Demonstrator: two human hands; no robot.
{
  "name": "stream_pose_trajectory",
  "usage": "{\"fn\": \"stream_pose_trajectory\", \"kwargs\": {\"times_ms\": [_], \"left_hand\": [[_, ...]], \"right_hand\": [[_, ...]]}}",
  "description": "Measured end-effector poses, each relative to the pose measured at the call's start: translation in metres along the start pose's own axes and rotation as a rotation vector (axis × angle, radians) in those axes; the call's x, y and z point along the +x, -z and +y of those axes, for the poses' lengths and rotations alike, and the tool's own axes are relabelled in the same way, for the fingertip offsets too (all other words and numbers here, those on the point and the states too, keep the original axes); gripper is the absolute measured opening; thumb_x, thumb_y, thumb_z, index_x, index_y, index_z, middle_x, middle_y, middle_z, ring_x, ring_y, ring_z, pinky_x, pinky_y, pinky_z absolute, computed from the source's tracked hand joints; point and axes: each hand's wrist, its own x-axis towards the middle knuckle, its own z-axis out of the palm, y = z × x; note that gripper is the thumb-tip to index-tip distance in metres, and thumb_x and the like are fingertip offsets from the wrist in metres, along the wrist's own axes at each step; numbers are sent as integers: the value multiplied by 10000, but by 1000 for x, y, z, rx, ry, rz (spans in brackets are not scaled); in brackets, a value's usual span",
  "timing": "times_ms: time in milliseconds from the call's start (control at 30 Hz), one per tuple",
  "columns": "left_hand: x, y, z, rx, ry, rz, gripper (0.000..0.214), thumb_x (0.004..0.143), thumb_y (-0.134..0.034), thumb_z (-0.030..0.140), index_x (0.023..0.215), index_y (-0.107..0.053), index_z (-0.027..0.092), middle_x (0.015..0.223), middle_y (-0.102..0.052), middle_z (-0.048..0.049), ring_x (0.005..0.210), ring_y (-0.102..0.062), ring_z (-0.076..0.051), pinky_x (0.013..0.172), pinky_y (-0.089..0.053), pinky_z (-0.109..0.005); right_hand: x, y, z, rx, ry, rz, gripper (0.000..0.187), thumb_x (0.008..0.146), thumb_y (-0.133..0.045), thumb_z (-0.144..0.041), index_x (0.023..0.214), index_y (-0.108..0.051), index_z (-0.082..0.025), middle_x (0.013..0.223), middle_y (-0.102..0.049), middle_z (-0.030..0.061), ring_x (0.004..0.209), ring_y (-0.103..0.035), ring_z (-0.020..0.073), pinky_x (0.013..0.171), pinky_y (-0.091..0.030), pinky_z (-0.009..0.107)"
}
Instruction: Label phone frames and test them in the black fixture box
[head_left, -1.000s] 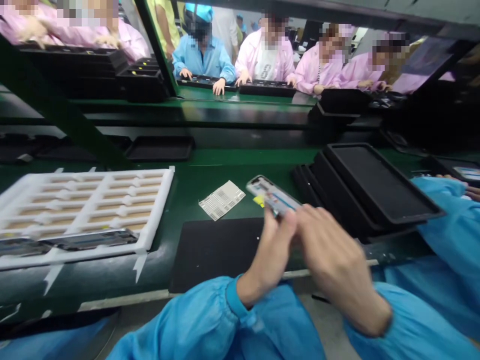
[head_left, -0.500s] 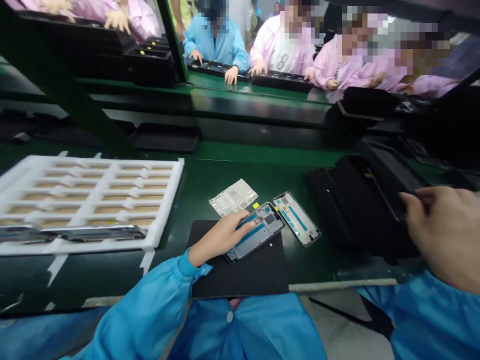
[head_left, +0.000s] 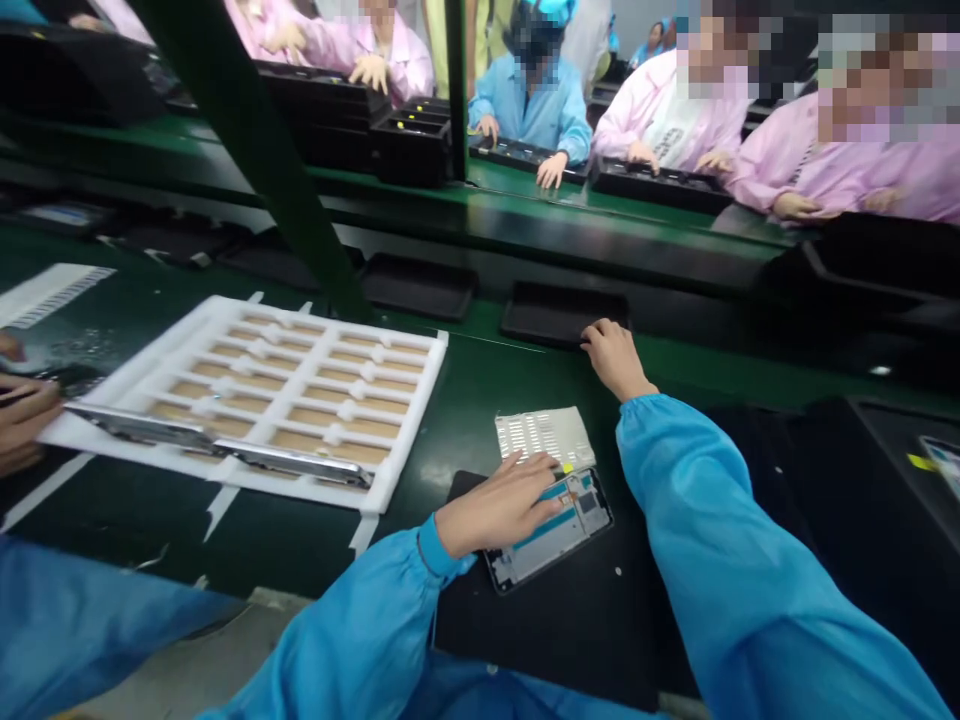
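A phone frame lies face-up on a black mat in front of me. My left hand rests on its left end, fingers stretched flat over it. My right hand reaches across the green belt. Its fingers are curled on the near right corner of a shallow black tray. A white sticker sheet lies just beyond the frame, between my two hands.
A white foam slotted tray sits to the left, with phone frames along its near edge. Another person's hand is at the far left. Another black tray lies beside mine, and dark trays are stacked at the right. Workers in pink and blue coats stand across the line.
My right hand left the stacked trays at the right and reached forward to the far black tray. The second phone frame beside the mat is gone from view. My view swung left.
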Motion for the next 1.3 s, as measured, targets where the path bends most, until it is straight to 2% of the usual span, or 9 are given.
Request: {"fn": "stream_pose_trajectory", "kwargs": {"times_ms": [100, 200, 333, 467, 700, 900, 1100, 1233, 1300], "left_hand": [[-2, 0, -3, 41, -14, 4, 344, 1017, -409, 415, 1242, -555, 199, 1503, -454, -125, 1461, -315, -286, 1220, -196, -543], [-3, -3, -2, 92, -47, 40, 357, 1032, -370, 423, 1242, -542, 191, 1549, -391, -101, 1497, -217, -275, 1236, -146, -539], [-2, -7, 0, 163, -101, 45, 320, 1030, -387, 415, 1116, -576, 172, 1568, -358, -98, 1508, -179, -260, 1244, -158, -492], [1, -10, -3, 192, -100, 16, 267, 1022, -421, 385, 1067, -572, 169, 1530, -411, -129, 1491, -242, -272, 1210, -240, -513], [1, -13, -6, 199, -115, 27, 247, 1021, -422, 377, 1034, -571, 180, 1496, -448, -122, 1466, -308, -248, 1210, -232, -514], [1, -14, -6, 198, -118, 13, 237, 1003, -463, 372, 1000, -581, 166, 1501, -427, -139, 1443, -347, -256, 1211, -216, -510], [2, -14, -8, 162, -116, -3, 256, 1003, -451, 404, 1005, -580, 183, 1536, -387, -109, 1436, -363, -250, 1228, -172, -502], [-1, -11, -4, 162, -103, -23, 313, 1005, -432, 447, 1037, -586, 175, 1625, -210, -103, 1520, -111, -276, 1239, -85, -530], [-7, -5, 6, 169, -108, 3, 317, 1002, -443, 448, 1056, -586, 171, 1636, -163, -109, 1520, -107, -286, 1234, -136, -516]], "right_hand": [[3, -15, -5, 93, 16, 38, 363, 1009, -297, -281, 1182, -583, -138, 1264, -547, 184, 1147, -505, 303, 1006, -385, 518], [-17, -9, -7, 182, 31, 31, 293, 976, -385, -235, 1164, -599, -168, 1224, -583, 165, 1140, -532, 305, 987, -417, 512], [-69, 10, -14, 300, 98, -140, 161, 961, -485, -237, 955, -642, -201, 954, -659, 70, 900, -620, 212, 820, -514, 360], [-112, 14, -21, 367, 139, -285, 133, 965, -518, -241, 919, -639, -210, 920, -648, 38, 889, -613, 183, 805, -503, 311], [-127, 20, -30, 400, 158, -328, 171, 943, -460, -171, 874, -615, -190, 874, -597, 75, 831, -538, 228, 777, -438, 369], [-140, 12, -39, 542, 45, -191, 121, 898, -469, -183, 831, -570, -194, 857, -574, 78, 803, -519, 235, 781, -417, 396], [-141, -6, -42, 810, -299, 67, 196, 975, -422, -387, 912, -490, -214, 860, -599, 47, 740, -580, 178, 693, -488, 334], [-136, 11, -42, 981, -450, 196, 209, 979, -403, -416, 910, -448, -225, 864, -619, 34, 735, -621, 148, 715, -527, 324], [-139, 29, -44, 1038, -502, 222, 210, 946, -492, -425, 906, -485, -218, 822, -616, 19, 726, -620, 137, 720, -526, 301]]}}
